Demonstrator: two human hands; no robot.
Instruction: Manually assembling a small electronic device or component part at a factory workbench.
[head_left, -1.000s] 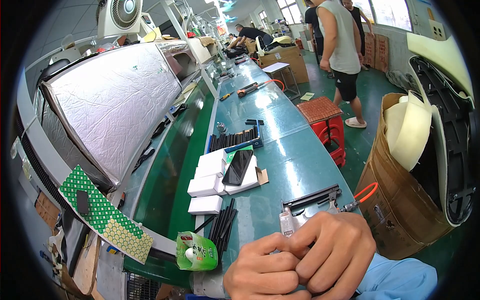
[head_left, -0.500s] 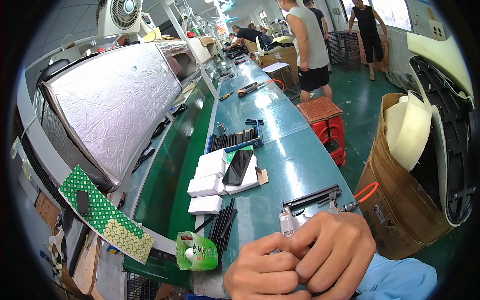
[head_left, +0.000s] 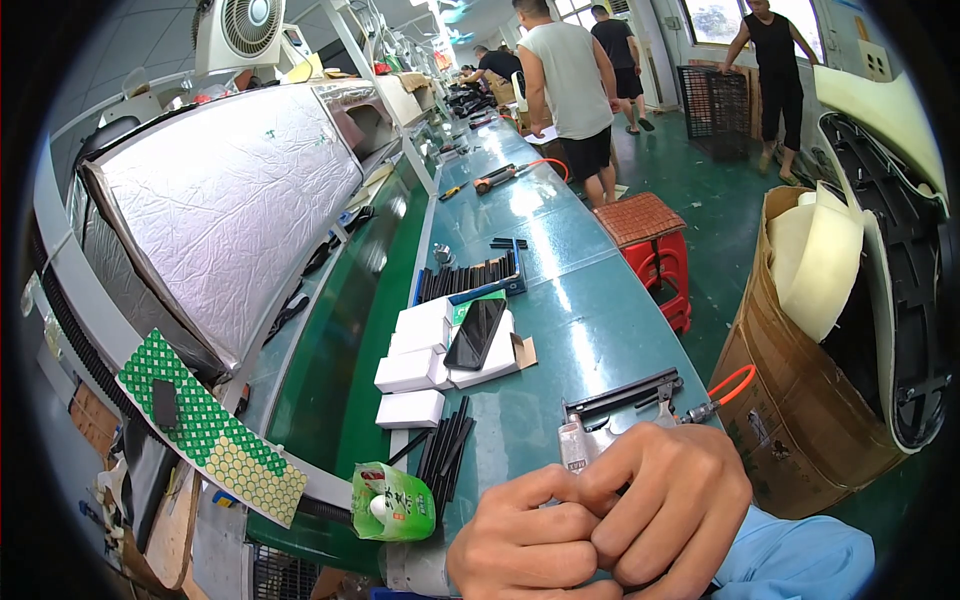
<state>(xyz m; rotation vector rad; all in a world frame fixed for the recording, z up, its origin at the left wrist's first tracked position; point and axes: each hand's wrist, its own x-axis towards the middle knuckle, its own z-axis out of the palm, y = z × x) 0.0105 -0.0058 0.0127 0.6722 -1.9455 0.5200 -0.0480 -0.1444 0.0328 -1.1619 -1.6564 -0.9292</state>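
Note:
Both of my hands rest together at the near edge of the green bench, knuckles touching. My left hand (head_left: 535, 540) is a loosely closed fist, fingers curled under. My right hand (head_left: 668, 500) is curled closed against it, with a light blue sleeve (head_left: 795, 555) behind. Nothing shows sticking out of either fist; their palms are hidden. Just beyond the right hand lies a pneumatic staple gun (head_left: 600, 432), partly covered by the fingers, with an orange air hose (head_left: 738, 380) joined to it. Black strips (head_left: 445, 450) lie in a bunch beyond the left hand.
White boxes (head_left: 410, 408), a black phone (head_left: 475, 335) and a tray of black staple strips (head_left: 465, 282) stand along the bench's left side. A green packet (head_left: 393, 503) hangs near left. At right are a large carton (head_left: 790, 440) and a red stool (head_left: 660, 270). Several people are beyond.
My hands have stayed in place. Beyond the bench, the person in the pale sleeveless top has moved left and away, another has walked farther left, and the one by the black crate has shifted right.

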